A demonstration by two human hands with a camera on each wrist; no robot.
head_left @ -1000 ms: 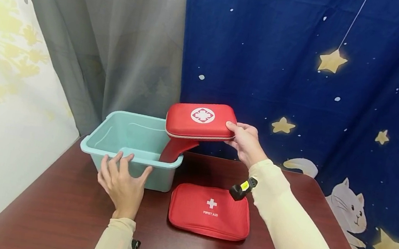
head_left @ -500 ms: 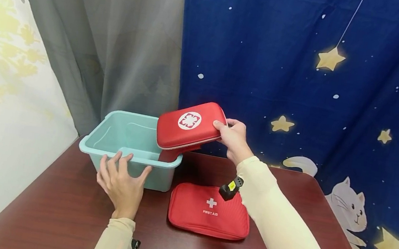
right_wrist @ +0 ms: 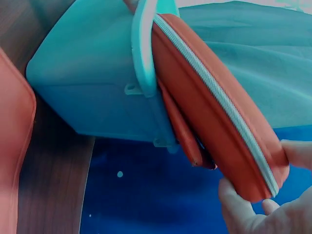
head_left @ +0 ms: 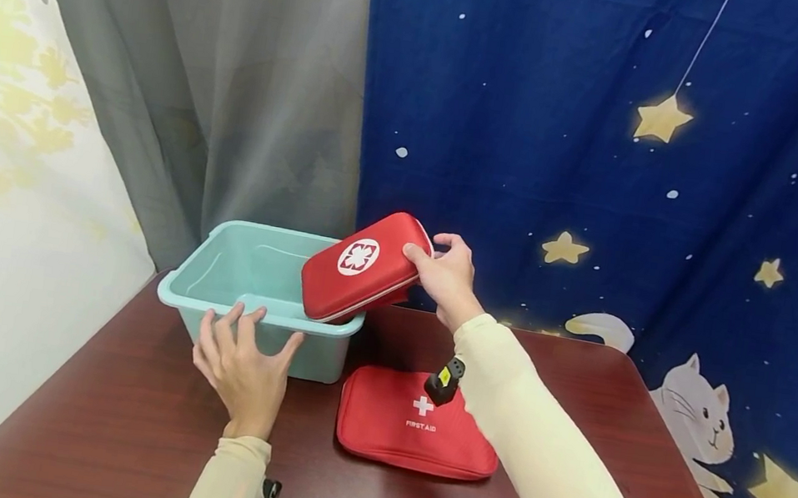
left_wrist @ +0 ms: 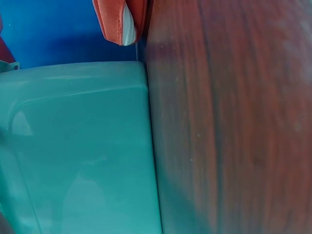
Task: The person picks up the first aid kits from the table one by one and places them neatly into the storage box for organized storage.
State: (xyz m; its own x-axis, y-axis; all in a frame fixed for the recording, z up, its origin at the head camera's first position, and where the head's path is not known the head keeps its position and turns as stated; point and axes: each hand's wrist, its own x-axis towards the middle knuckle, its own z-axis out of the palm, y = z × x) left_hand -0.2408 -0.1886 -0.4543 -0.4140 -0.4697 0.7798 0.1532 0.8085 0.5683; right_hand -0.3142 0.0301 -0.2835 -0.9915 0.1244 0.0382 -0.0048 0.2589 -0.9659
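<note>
My right hand [head_left: 447,276] pinches one end of a red zippered hard case [head_left: 332,295] with a white round emblem, thumb on top. The case slants down to the left, its low end inside the right part of a light teal plastic bin [head_left: 348,352]. Beneath it, a thinner red piece [right_wrist: 187,141] pokes out over the bin's rim in the right wrist view, mostly hidden by the case. My left hand [head_left: 246,372] lies spread against the bin's front wall, fingertips at the rim.
A flat red first aid pouch [head_left: 383,424] with a white cross lies on the dark wood table [head_left: 308,481], right of the bin and under my right forearm. A grey curtain [head_left: 292,83] and a blue star-patterned curtain [head_left: 520,130] hang behind the table.
My right hand has moved left and tipped the hard case, so its left end has come down into the bin. My left hand, the bin and the first aid pouch stay put.
</note>
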